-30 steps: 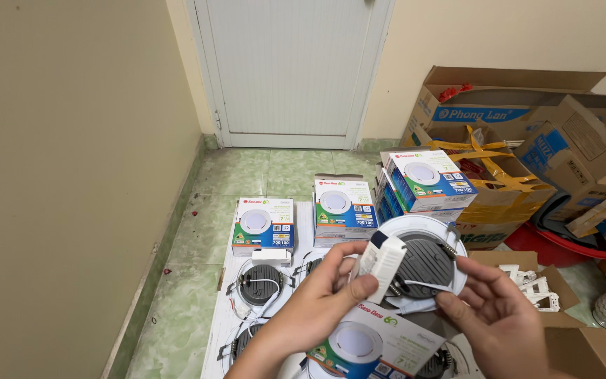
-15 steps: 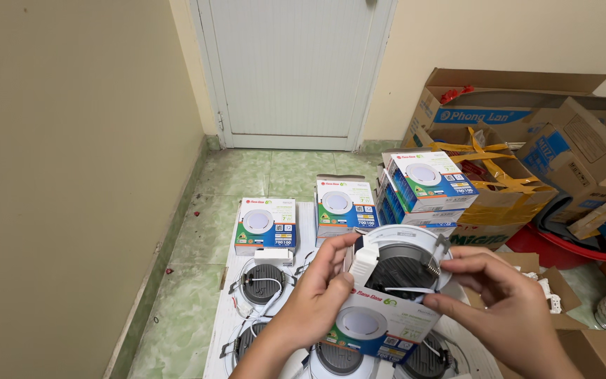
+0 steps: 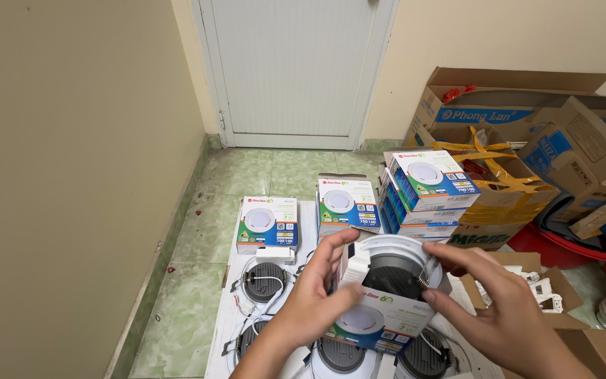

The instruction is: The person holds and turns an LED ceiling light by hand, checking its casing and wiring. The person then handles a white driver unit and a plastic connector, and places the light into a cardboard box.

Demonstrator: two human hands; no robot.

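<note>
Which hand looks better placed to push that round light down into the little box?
Probably the right hand: its fingers lie on the round light's rim, while the left hand steadies the box from the side.

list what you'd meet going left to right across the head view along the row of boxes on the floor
left small box → middle small box → stack of small boxes → big cardboard boxes

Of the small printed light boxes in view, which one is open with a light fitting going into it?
The box held between the left hand and right hand, with the round white downlight in its top. The others lie shut on the floor.
</note>
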